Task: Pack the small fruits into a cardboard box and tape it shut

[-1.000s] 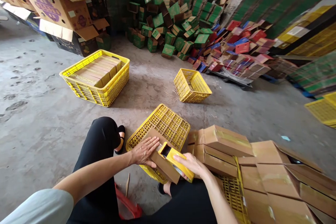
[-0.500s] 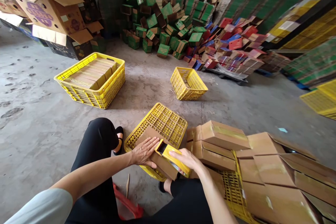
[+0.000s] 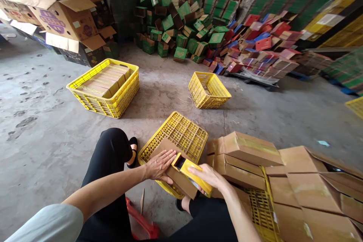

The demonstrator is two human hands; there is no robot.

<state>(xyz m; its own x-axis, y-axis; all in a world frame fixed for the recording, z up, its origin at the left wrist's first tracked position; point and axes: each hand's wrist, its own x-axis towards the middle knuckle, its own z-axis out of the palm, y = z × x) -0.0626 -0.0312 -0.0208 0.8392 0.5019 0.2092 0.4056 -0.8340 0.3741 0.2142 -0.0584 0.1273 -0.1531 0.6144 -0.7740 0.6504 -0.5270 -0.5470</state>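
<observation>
1. The left hand lies flat on a small cardboard box, low in the middle of the frame, its thumb set apart from its fingers.
2. The right hand is wrapped around a yellow tape dispenser, which sits over the box just beside the left fingertips.
3. The box rests slantwise on a yellow crate with its gridded face up.
4. Brown boxes are stacked at the lower right.
5. Left of centre, a yellow bin holds a row of boxes; a smaller basket stands right of centre.
</observation>
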